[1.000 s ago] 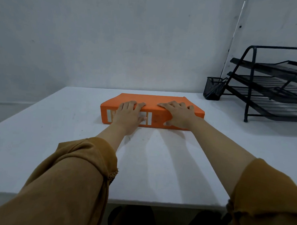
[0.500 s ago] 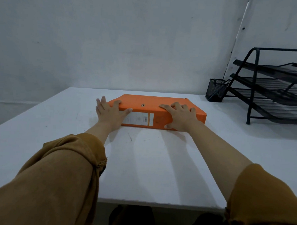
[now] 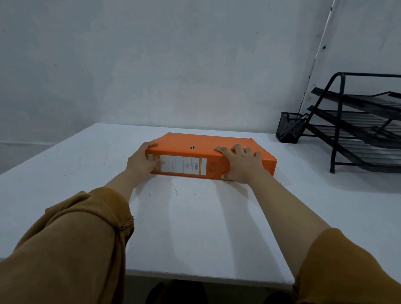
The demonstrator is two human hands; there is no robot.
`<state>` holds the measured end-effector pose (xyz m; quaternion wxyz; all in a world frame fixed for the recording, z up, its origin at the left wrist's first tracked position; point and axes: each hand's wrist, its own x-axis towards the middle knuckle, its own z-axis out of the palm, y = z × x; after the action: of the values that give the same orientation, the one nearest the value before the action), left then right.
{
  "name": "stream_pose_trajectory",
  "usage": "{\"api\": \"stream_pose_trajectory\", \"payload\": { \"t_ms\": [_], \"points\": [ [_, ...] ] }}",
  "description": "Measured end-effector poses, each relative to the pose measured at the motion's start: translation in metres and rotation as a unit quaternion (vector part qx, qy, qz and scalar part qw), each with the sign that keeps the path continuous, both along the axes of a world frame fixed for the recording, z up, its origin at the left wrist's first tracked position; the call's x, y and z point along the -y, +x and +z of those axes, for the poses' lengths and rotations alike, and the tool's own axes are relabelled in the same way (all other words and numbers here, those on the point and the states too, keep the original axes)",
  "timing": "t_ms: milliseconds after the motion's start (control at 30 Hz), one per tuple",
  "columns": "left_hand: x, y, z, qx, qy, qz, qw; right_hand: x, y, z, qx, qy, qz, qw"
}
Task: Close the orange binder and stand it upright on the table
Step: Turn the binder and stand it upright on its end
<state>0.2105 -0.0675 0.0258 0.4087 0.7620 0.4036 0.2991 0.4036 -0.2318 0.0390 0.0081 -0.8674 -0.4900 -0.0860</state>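
Binder (image 3: 209, 145) closed (flat on table (image 3: 191, 232)); 2 hands gripping spine ends.

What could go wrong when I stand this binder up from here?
The binder lies flat and closed, gripped by the left hand at one end and the right hand at the other. Tipped up, it could slide on the smooth table. The cover could also swing open if the grip loosens.

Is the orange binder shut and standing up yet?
Shut, not upright. The orange binder lies flat on the table, cover down, labelled spine facing the camera. The left hand and right hand grip its ends.
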Motion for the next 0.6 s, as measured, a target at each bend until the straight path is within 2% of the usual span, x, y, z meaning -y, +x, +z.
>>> {"api": "stream_pose_trajectory", "payload": {
  "t_ms": [167, 333, 600],
  "points": [
    [-0.003, -0.004, 0.011, -0.035, 0.015, 0.004, 0.999, 0.0, -0.002, 0.001, -0.004, -0.008, -0.002, 1.0],
    [0.001, -0.004, 0.027, -0.029, 0.041, 0.017, 0.999, 0.003, -0.001, 0.005, -0.018, -0.003, -0.013, 1.0],
    [-0.002, -0.007, 0.088, 0.044, 0.147, 0.004, 0.988, 0.005, -0.007, 0.023, -0.121, 0.076, -0.015, 0.99]
  ]
}}
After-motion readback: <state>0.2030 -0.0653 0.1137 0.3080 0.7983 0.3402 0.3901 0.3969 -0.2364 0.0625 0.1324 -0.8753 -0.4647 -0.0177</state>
